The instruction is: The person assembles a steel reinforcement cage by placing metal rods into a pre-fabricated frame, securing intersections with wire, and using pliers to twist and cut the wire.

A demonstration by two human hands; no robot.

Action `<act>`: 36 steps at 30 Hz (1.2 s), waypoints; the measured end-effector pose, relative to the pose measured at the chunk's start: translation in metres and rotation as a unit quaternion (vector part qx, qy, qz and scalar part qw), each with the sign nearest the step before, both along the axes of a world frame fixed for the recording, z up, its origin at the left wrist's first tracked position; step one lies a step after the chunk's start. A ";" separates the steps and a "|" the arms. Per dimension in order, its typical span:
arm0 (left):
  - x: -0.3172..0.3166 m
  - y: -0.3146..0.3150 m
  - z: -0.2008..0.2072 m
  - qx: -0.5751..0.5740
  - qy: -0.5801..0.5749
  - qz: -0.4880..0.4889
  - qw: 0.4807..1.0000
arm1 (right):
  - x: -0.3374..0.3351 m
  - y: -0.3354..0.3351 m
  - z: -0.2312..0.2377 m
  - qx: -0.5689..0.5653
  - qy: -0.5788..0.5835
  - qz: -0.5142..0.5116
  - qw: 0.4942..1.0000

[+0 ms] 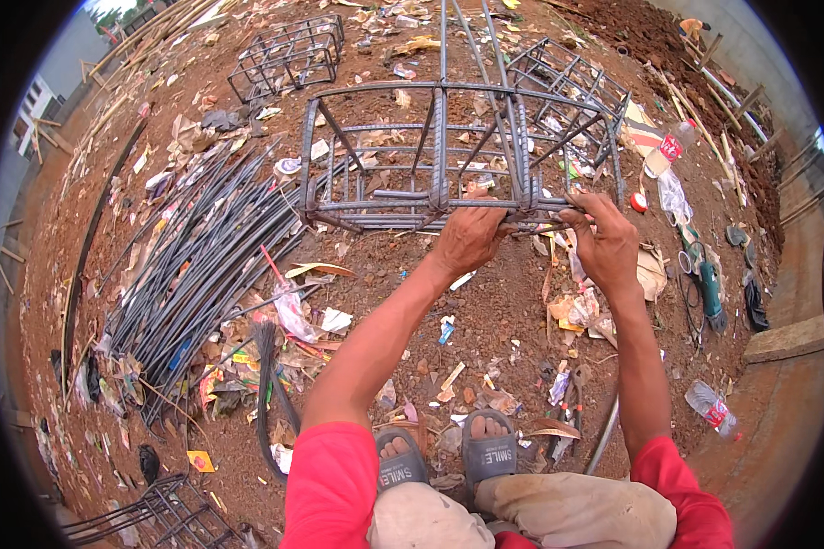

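A rebar cage (439, 156) of ribbed steel bars and square stirrups stands on the soil in front of me. Long bars run up and away from its middle. My left hand (471, 236) is closed at the cage's near lower bar, beside an upright stirrup. To the right, my right hand (606, 240) is closed too, thumb and fingers pinching the same lower edge near its right end. Between the hands a few thin rods or wires overlap at the bar; which ones the fingers grip is partly hidden.
A pile of loose steel rods (201, 265) lies to the left. More cages sit at the far left (288, 57), far right and near left (169, 512). A teal angle grinder (710, 291), plastic bottles, pliers-like handles (568, 416) and litter cover the soil.
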State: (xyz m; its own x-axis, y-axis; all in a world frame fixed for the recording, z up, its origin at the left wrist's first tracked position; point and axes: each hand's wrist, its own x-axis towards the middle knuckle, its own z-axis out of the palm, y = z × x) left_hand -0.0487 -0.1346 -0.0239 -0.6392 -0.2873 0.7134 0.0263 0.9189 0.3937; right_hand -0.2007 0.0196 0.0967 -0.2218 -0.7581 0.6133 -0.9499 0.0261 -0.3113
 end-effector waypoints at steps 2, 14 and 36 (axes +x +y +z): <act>0.002 -0.001 -0.003 0.005 0.030 0.011 0.999 | -0.003 0.002 -0.002 0.007 0.007 -0.009 1.000; -0.001 0.004 -0.011 -0.055 0.055 0.082 0.994 | 0.000 0.007 -0.004 0.011 -0.001 0.002 1.000; -0.002 0.014 -0.012 -0.053 0.101 0.081 0.990 | -0.077 -0.182 0.129 0.097 -0.120 -0.050 0.987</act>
